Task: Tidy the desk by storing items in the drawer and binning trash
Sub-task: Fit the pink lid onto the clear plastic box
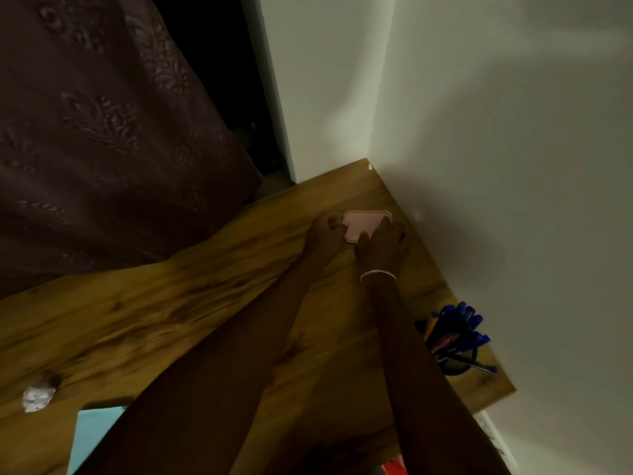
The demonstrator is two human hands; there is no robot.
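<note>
Pink pad (367, 222), flat with rounded corners and a raised border, lies on the wooden desk (178, 303) close to its far corner, where the two white walls meet, and both hands are on it. The left hand (325, 233) has its fingers curled against the pad's left edge, pinching it. The right hand (381, 246) covers the near right part, thumb at the lower edge and fingers bent over the top, so it too has hold of the pad; the dim light hides how firmly. A silver bracelet (377, 274) circles the right wrist just behind that hand. Nearer the person and to the right of the grip, against the wall, stands a dark pen holder (457, 363) full of blue pens (462, 317). Well to the left of the grip and nearer the person sits a crumpled paper ball (38, 396), with a pale blue sheet (94, 437) beside it. Beyond the grip to the left hangs a brown patterned curtain (102, 132)
</note>
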